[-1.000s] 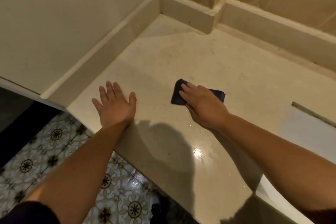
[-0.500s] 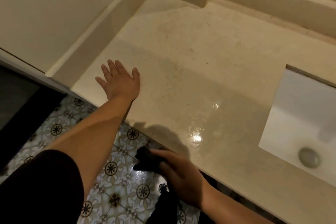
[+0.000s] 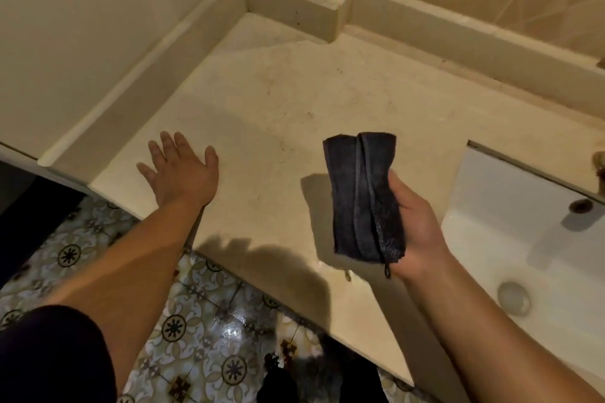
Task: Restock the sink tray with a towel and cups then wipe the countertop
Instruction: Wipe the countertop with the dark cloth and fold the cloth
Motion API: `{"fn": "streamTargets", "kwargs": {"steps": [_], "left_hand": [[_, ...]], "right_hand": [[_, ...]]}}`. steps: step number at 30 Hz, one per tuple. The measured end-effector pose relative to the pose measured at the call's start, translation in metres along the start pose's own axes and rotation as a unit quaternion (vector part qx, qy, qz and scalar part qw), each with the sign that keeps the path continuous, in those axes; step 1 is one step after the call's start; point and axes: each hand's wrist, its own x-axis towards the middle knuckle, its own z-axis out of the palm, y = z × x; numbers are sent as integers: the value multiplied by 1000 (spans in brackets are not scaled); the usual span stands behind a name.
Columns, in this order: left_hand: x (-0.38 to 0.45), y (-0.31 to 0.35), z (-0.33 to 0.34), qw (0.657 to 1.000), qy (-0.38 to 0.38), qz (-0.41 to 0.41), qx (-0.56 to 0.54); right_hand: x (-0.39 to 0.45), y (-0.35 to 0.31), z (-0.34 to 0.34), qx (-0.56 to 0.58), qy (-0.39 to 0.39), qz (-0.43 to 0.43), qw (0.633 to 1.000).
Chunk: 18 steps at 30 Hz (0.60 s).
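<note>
A dark folded cloth [image 3: 363, 196] lies in my right hand [image 3: 417, 229], palm up, held above the beige stone countertop [image 3: 278, 101] near its front edge. A small loop hangs from the cloth's lower corner. My left hand [image 3: 183, 170] rests flat on the countertop at its front left corner, fingers spread, holding nothing. No tray, towel or cups are in view.
A white sink basin [image 3: 523, 239] with a round drain plug [image 3: 514, 298] is set into the counter at the right. Raised stone backsplash [image 3: 294, 10] borders the counter at the back and left. Patterned, wet-looking floor tiles [image 3: 203, 337] lie below the front edge.
My right hand went from wiping the counter to below its front edge, then came up with the cloth lying in its palm. My left hand stayed flat on the counter.
</note>
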Motion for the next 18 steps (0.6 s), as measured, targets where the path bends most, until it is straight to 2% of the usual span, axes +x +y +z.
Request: {"fn": "streamTargets", "kwargs": {"steps": [2,4,5,7,10,14,15,16,18], "left_hand": [[0,0,0,1000,4,1,2],[-1,0,1,1000,9,0,6],[-1,0,0,1000,11,-1,9],[-1,1,0,1000,15,-1,13],[0,1,1,1000,26,-2,17],[2,-1,3,999,36,-4,20],[2,-1,4,999,38,-5,19],[3,-1,4,999,39,-7,18],[2,0,3,999,35,-7,16]], "right_hand": [[14,-61,-5,-97,39,-119,987],[34,-123,-8,-246,99,-254,930],[47,-151,-12,-332,144,-309,879],[79,-199,-26,-505,230,-363,749],[134,-243,-57,-720,234,-331,563],[188,-244,-93,-883,120,-238,386],[193,-243,-97,-899,105,-239,353],[194,-243,-97,-905,100,-241,336],[188,-238,-98,-911,97,-239,321]]}}
